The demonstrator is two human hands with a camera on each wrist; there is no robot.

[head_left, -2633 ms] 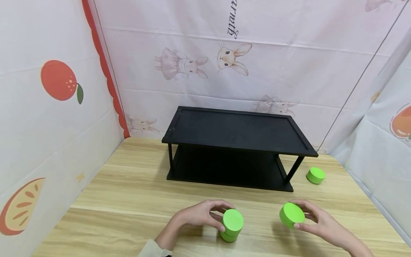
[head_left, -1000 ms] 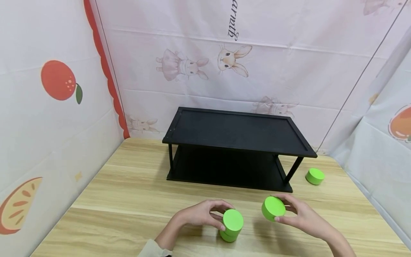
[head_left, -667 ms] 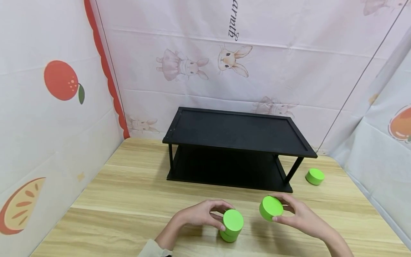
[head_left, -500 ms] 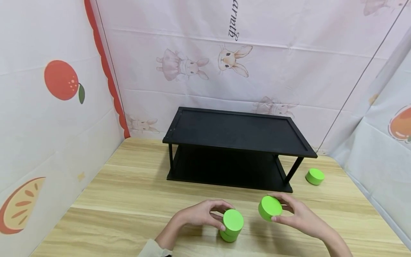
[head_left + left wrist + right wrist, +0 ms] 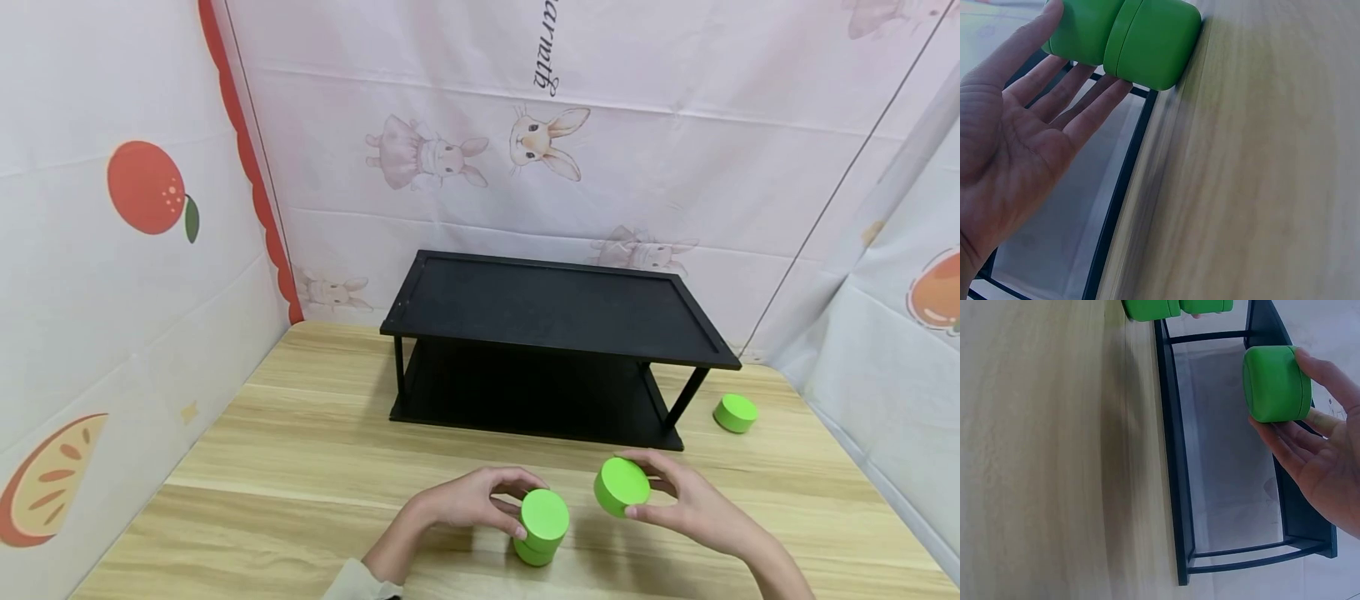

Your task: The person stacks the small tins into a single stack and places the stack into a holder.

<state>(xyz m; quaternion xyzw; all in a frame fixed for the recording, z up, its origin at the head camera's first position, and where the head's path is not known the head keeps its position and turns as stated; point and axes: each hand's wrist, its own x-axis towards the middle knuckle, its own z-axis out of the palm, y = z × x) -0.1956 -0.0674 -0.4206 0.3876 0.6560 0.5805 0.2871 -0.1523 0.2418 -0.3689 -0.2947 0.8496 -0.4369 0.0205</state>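
Two round green tins with lids stand stacked near the table's front; the upper tin (image 5: pixel 545 512) rests on the lower tin (image 5: pixel 534 557). My left hand (image 5: pixel 476 500) grips the upper one from its left side, thumb in front and fingers behind. In the left wrist view the lower tin (image 5: pixel 1157 44) stands on the wood. To the right of the stack, my right hand (image 5: pixel 693 504) holds a third green tin (image 5: pixel 622 486) raised over the table and slightly tilted. The right wrist view shows thumb and fingers around that tin (image 5: pixel 1275 384).
A black two-level shelf (image 5: pixel 555 308) stands behind the hands, against a printed cloth backdrop (image 5: pixel 480 200). Another green tin (image 5: pixel 737 412) sits on the wooden table (image 5: pixel 315 467) just right of the shelf. Cloth walls bound the table on both sides.
My right hand has carried its tin leftward, closer to the stack, slowing over the last second. My left hand and the two stacked tins have stayed in place.
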